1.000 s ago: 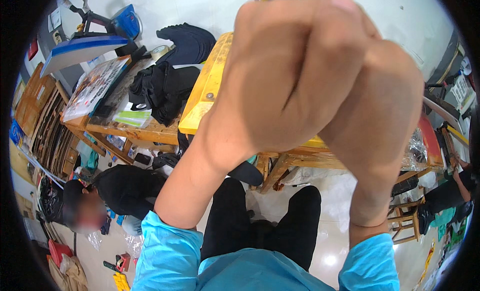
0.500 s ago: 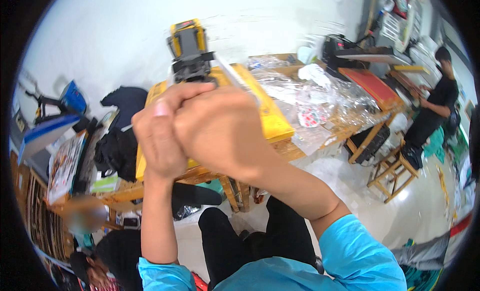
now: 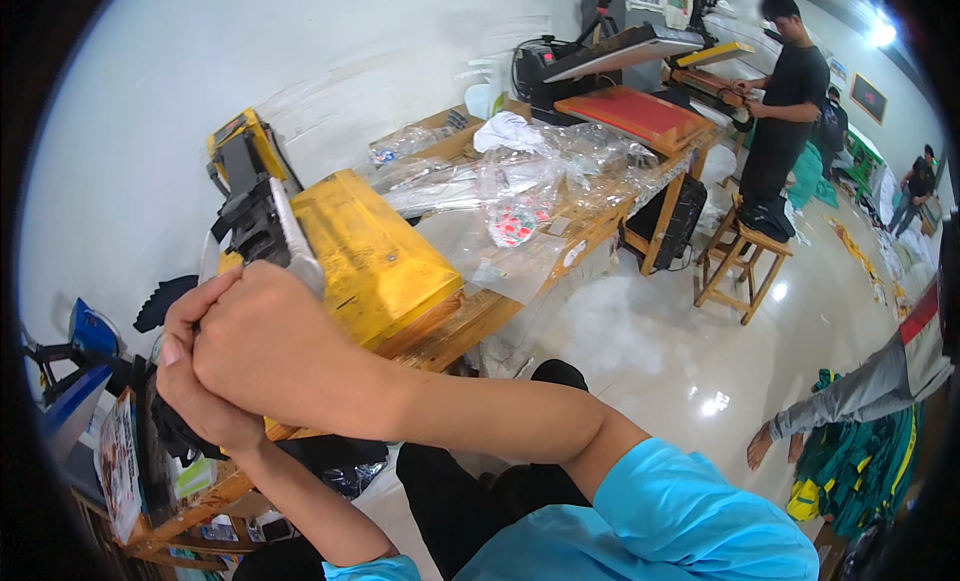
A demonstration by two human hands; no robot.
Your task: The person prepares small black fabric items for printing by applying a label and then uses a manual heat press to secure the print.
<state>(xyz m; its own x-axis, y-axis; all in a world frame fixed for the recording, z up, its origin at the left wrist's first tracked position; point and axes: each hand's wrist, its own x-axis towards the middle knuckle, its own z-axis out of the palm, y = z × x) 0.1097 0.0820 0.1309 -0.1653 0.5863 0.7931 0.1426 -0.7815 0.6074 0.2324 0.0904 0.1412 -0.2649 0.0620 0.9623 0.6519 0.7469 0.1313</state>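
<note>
A yellow heat press (image 3: 370, 256) stands on the wooden bench in front of me, its black and yellow head mechanism (image 3: 245, 166) rising against the wall. Pale metal lever arms (image 3: 297, 236) run from that mechanism down to my hands. My right hand (image 3: 275, 326) is closed in a fist at the end of the lever. Pressed against it from the left, my left hand (image 3: 200, 381) is closed too, fingers curled at the same spot. The grip itself is hidden behind my knuckles.
Clear plastic bags (image 3: 515, 181) and a white cloth (image 3: 507, 131) lie along the bench (image 3: 460, 326). Beyond them is a red-plated press (image 3: 640, 116), where a person (image 3: 790, 91) works beside a wooden stool (image 3: 742, 256). Green garments (image 3: 860, 471) and someone's bare foot are at the right.
The view has swung to the right, so the press and my hands now appear farther left. Both hands stay closed together at the lever.
</note>
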